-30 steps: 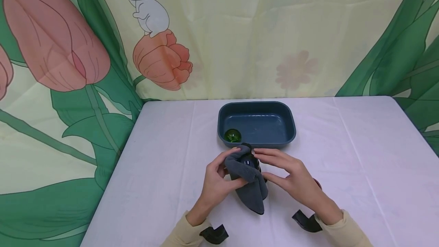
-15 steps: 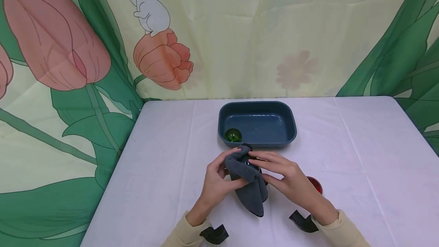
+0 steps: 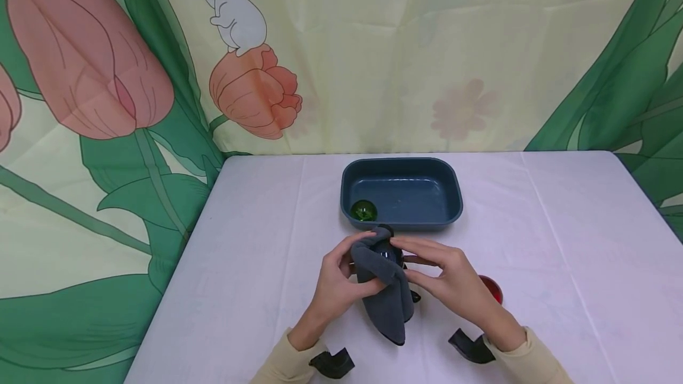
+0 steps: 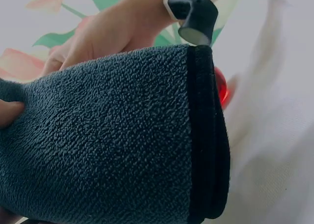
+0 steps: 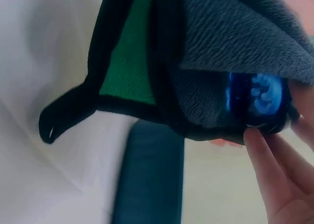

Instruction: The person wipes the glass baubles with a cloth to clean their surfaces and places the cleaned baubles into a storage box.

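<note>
My left hand [image 3: 337, 289] grips a dark grey terry cloth [image 3: 388, 307], its thumb pressed on the near fold. Black binding edges the cloth, and the right wrist view shows a patch of green backing [image 5: 130, 62] and a small corner loop [image 5: 51, 128]. Folded partly inside is a shiny dark-blue glass piece [image 5: 260, 103] with pale reflections. With thumb and fingertips, my right hand [image 3: 453, 277] pinches the exposed side of the blue glass. Both hands hold this bundle in front of the tray. The cloth hides much of the glass and some left fingers.
Behind the hands stands a dark blue rectangular tray [image 3: 416, 194] with a round green glass piece [image 3: 364, 210] in its near left corner. A red glass piece [image 3: 493, 289] rests on the white-covered table [image 3: 256, 253], partly behind the right wrist. A printed curtain [image 3: 373, 76] hangs behind.
The right fingers have shifted on the blue glass, and the right forearm has moved slightly left, uncovering the red glass. The cloth's hanging end has swung a little toward the near left.
</note>
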{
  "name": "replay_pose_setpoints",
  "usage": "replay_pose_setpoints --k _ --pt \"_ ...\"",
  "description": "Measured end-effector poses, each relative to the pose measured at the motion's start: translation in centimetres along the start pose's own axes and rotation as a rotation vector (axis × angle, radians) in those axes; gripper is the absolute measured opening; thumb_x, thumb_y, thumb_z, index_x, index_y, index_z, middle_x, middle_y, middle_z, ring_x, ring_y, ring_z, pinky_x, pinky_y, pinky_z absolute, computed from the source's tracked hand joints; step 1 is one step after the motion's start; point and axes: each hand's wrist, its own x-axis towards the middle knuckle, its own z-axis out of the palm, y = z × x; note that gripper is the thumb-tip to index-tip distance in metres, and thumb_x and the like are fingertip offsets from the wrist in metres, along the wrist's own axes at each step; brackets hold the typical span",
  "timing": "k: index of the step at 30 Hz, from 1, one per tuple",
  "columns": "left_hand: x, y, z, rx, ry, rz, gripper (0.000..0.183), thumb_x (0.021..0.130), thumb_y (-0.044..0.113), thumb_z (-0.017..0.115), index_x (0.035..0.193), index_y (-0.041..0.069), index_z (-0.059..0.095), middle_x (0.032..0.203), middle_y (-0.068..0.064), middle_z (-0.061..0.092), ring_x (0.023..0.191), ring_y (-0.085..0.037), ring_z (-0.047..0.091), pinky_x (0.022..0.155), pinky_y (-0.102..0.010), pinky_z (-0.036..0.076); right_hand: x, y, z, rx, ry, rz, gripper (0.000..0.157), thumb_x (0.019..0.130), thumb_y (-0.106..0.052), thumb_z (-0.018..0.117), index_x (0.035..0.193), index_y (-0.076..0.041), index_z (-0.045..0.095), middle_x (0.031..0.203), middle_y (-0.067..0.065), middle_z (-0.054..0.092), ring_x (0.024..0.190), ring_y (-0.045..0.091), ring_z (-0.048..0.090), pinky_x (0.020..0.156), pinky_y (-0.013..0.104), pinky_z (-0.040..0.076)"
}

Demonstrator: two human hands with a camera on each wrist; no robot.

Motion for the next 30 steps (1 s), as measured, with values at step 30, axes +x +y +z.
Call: replay_pose_setpoints --k 30 --pt "0.13 0.04 -0.15 -0.025 0.004 -0.007 0.066 0.078 -0.005 0.078 0.138 0.008 0.054 0.134 -0.016 0.057 0.116 -0.018 0.063 0.092 -0.033 0.056 0.33 -0.24 0.42 -0.004 0.061 -0.071 0.057 0.074 0.010 0.080 0.127 -0.009 0.068 0.131 0.007 0.065 0.122 0.012 0.059 0.096 0.015 0.048"
